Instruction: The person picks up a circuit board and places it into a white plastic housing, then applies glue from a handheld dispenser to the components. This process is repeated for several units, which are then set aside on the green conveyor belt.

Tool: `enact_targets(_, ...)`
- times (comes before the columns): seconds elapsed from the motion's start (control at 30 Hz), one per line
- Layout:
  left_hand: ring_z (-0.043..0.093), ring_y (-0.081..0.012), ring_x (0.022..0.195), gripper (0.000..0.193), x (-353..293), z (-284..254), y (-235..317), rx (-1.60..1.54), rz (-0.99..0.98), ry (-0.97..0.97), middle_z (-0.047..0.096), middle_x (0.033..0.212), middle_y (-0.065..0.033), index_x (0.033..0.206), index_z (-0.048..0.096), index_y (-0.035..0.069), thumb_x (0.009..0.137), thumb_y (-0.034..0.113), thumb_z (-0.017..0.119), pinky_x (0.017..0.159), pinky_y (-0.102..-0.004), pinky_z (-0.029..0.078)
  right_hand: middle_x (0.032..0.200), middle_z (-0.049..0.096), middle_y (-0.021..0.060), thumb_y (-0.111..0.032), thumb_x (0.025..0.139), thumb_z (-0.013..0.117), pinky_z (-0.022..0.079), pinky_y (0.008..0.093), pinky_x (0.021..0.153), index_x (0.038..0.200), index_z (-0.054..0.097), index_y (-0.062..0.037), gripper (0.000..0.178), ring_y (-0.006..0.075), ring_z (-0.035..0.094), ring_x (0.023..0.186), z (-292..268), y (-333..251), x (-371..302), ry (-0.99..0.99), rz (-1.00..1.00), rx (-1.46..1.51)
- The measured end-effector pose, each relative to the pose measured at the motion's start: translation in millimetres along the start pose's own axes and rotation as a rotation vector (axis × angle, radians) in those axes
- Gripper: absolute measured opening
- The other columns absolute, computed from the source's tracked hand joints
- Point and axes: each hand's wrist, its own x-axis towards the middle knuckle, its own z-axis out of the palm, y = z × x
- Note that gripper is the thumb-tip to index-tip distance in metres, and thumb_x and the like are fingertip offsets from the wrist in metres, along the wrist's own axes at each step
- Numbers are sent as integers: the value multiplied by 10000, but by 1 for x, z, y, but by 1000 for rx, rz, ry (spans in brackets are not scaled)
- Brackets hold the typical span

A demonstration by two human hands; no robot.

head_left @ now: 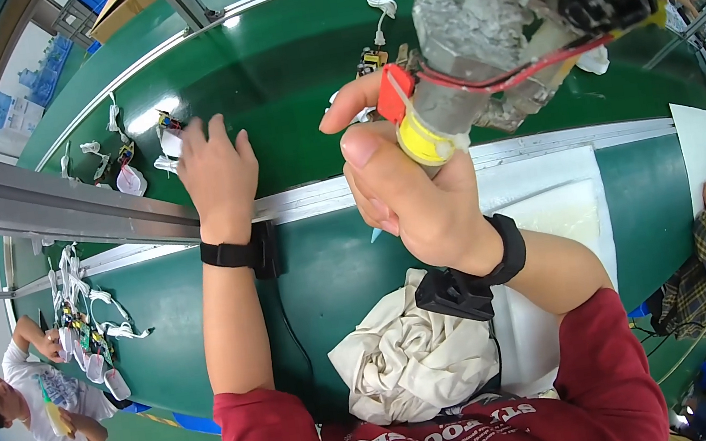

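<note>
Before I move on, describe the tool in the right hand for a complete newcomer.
Over the green bench, find the raised right hand. The bulky grey tool in its grip enters from the upper right, its surface crusted. A yellow band and red wire set it apart from the small white-corded pieces beyond.

A crumpled cream cloth (pixel 412 352) lies at lower centre, a cardboard box (pixel 127 13) at upper left.

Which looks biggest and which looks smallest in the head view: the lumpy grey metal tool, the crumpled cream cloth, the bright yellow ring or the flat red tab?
1. Lumpy grey metal tool
2. Crumpled cream cloth
3. Bright yellow ring and flat red tab: too alike to rank
</note>
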Motion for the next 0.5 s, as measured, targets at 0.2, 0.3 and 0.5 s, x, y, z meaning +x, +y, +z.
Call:
enact_targets(0.2, 325, -410, 1266, 480, 8, 20, -10, 226, -254, -19, 335, 1338, -294, 1174, 510, -25, 834, 304, 592, 927, -559, 369, 478, 375, -34, -165, 926, 461, 245, 201, 362, 1038, 432, 8, 208, 31, 295, 366, 4, -2, 0, 4, 24, -8)
enact_targets(0.3, 390, -414, 1223, 492, 5, 30, -12, 186, -341, -21, 389, 1277, -330, 1183, 494, -35, 834, 298, 592, 950, -541, 365, 475, 373, -35, -162, 928, 459, 242, 201, 362, 1038, 431, 8, 205, 31, 293, 366, 6, -1, -1, 17, 19, -9)
enact_targets(0.5, 475, -421, 1125, 477, 1, 3, -20, -40, -202, -34, 465, 1198, -321, 1155, 493, -56, 842, 292, 587, 907, -474, 424, 472, 373, -37, -161, 928, 460, 242, 199, 364, 1034, 429, 17, 209, 30, 295, 368, 9, 0, -1, -1, 18, 1)
